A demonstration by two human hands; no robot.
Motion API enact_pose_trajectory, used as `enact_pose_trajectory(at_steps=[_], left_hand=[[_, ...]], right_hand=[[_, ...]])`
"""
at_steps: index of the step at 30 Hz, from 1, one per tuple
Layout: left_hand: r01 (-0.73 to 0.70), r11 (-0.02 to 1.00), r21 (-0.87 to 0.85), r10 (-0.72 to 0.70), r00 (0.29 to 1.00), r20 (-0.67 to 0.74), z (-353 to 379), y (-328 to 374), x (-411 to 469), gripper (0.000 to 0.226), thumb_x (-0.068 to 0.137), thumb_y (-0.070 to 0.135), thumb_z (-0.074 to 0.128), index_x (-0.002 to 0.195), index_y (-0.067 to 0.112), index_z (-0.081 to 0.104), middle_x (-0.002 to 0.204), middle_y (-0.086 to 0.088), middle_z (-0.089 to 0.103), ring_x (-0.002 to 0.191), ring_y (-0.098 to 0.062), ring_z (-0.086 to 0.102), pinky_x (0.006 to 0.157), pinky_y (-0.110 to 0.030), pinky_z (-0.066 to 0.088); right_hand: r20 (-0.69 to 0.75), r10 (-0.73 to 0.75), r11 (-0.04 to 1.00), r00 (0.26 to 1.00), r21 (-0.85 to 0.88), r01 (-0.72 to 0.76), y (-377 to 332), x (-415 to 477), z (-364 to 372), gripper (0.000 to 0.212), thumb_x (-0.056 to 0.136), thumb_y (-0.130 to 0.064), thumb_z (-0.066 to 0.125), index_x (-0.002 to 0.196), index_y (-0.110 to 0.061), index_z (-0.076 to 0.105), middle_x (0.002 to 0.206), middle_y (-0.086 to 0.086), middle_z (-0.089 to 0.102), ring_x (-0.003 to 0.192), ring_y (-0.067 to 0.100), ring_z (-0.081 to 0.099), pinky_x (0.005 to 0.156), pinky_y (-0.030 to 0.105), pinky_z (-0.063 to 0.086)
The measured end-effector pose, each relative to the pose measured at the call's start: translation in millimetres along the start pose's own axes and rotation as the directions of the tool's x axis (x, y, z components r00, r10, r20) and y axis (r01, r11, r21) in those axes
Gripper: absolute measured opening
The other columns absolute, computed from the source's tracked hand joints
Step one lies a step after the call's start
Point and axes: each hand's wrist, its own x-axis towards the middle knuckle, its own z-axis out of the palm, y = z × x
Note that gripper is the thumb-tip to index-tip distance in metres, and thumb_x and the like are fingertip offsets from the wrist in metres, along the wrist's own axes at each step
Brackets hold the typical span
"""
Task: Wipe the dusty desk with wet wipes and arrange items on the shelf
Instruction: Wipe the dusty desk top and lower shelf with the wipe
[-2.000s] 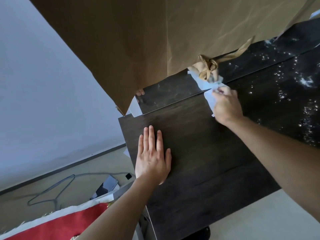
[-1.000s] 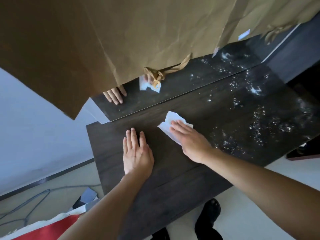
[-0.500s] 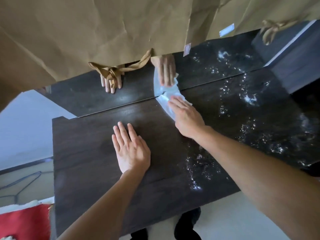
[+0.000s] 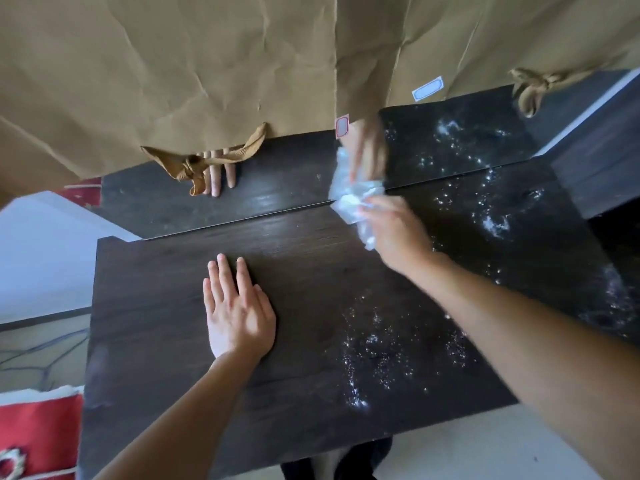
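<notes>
Head view: right hand point(image 4: 394, 230) fingers point(image 4: 372, 202) press a bunched wipe point(image 4: 349, 202) flat on the counter point(image 4: 156, 341) at its back edge. Wipe looks soft, limp and light, so pin it under flat fingers. Left hand point(image 4: 239, 313) is splayed flat, holding nothing. White dust point(image 4: 377, 355) lies right of it.

Head camera looks steeply down, close over the desk point(image 4: 311, 306); a single view, nothing shared.

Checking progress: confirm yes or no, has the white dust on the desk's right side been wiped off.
No, white dust specks still cover the desk right of the right hand holding the wet wipe.
</notes>
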Motion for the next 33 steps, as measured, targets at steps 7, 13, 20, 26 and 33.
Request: enact_pose_trajectory(at_steps=[7, 13, 20, 26, 33], left_hand=[[-0.006, 1.0, 0.01, 0.006, 1.0, -0.01, -1, 1, 0, 0.06, 0.09, 0.029, 0.021, 0.142, 0.003, 0.035, 0.153, -0.023, 0.022, 0.143, -0.037, 0.015, 0.117, -0.047, 0.014], [-0.009, 1.0, -0.014, 0.009, 1.0, -0.025, 0, -2, 1, 0.059, 0.092, 0.03, 0.02, 0.142, 0.004, 0.035, 0.154, -0.021, 0.022, 0.144, -0.036, 0.015, 0.118, -0.046, 0.014], [-0.02, 1.0, -0.012, 0.02, 1.0, -0.006, -1, -3, 1, 0.06, 0.091, 0.03, 0.021, 0.142, 0.003, 0.036, 0.153, -0.022, 0.023, 0.143, -0.037, 0.016, 0.117, -0.047, 0.015], [-0.043, 0.998, -0.035, 0.043, 0.999, -0.018, 1, -7, 2, 0.059, 0.091, 0.029, 0.023, 0.141, 0.003, 0.037, 0.152, -0.024, 0.024, 0.142, -0.039, 0.018, 0.117, -0.047, 0.016], [-0.075, 0.996, -0.053, 0.074, 0.997, -0.036, 4, -10, -1, 0.053, 0.093, 0.024, 0.033, 0.141, 0.003, 0.037, 0.152, -0.025, 0.024, 0.142, -0.04, 0.016, 0.118, -0.047, 0.013]], right_hand=[[-0.11, 0.111, 0.987, 0.988, -0.1, -0.123, -27, 4, 14, 0.036, 0.081, -0.003, 0.052, 0.116, -0.005, 0.059, 0.119, 0.019, 0.052, 0.106, 0.04, 0.047, 0.086, 0.048, 0.045], [0.128, -0.33, 0.943, 0.935, 0.073, 0.323, -101, 15, 45, 0.057, 0.079, 0.011, 0.05, 0.132, -0.01, 0.051, 0.148, 0.012, 0.037, 0.139, 0.027, 0.028, 0.114, 0.036, 0.022], [0.007, -0.108, 0.994, 0.994, 0.004, 0.108, -31, 0, 23, 0.062, 0.076, 0.017, 0.055, 0.135, -0.004, 0.047, 0.145, 0.012, 0.043, 0.137, 0.03, 0.034, 0.113, 0.039, 0.027], [0.14, -0.376, 0.924, 0.916, 0.128, 0.359, -52, -55, 36, 0.052, 0.08, 0.017, 0.052, 0.128, -0.003, 0.055, 0.141, 0.011, 0.047, 0.137, 0.026, 0.035, 0.113, 0.038, 0.028], [-0.077, 0.112, 0.984, 0.991, -0.132, -0.122, 0, -77, -4, 0.028, 0.084, 0.008, 0.056, 0.108, -0.003, 0.067, 0.126, 0.009, 0.061, 0.114, 0.034, 0.054, 0.081, 0.038, 0.052]])
